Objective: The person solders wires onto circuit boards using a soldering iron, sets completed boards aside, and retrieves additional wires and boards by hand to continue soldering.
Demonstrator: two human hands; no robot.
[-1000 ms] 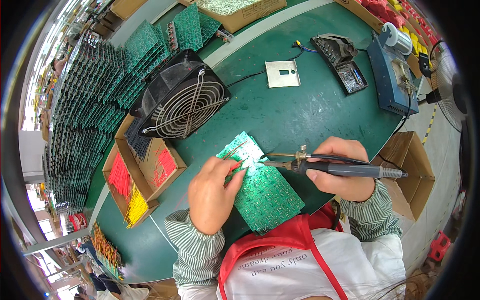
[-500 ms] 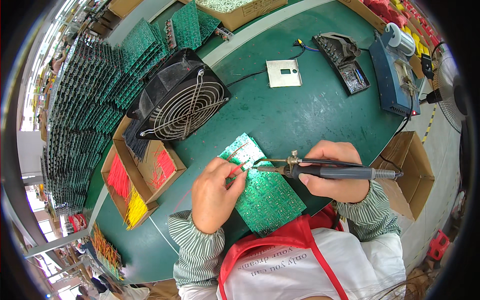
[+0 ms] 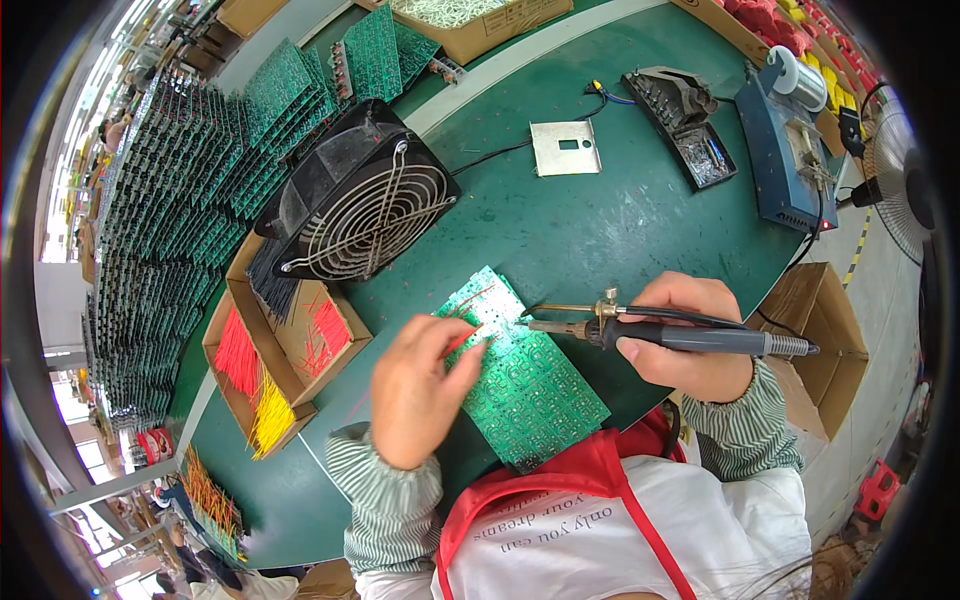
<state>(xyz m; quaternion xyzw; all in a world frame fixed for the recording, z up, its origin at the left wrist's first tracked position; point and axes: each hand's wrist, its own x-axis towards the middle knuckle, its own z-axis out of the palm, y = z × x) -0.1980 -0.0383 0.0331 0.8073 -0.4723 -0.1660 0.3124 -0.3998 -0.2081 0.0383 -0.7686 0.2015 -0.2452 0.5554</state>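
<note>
A green circuit board panel (image 3: 535, 385) lies at an angle on the table in front of me. My left hand (image 3: 415, 395) is over its left edge, thumb and fingers pinched on a thin red wire (image 3: 460, 341). Other red wires rest across the panel's upper part. In my right hand (image 3: 690, 340) is a soldering iron (image 3: 680, 337) with a dark grey handle, held level, with a thin metal solder-feed tube above its shaft. Its tip points left, just over the panel's upper right side; whether it touches I cannot tell.
A black fan (image 3: 365, 205) stands left of the panel, beside a cardboard tray (image 3: 290, 375) of red, yellow and dark wires. Stacked circuit boards (image 3: 165, 190) rise far left. At the right are a blue soldering station (image 3: 785, 160), a black parts tray (image 3: 700, 150) and an open carton (image 3: 825, 350).
My right hand and the soldering iron have shifted right, drawing the tip back from the wire. The left hand has moved slightly left, its fingers still pinched.
</note>
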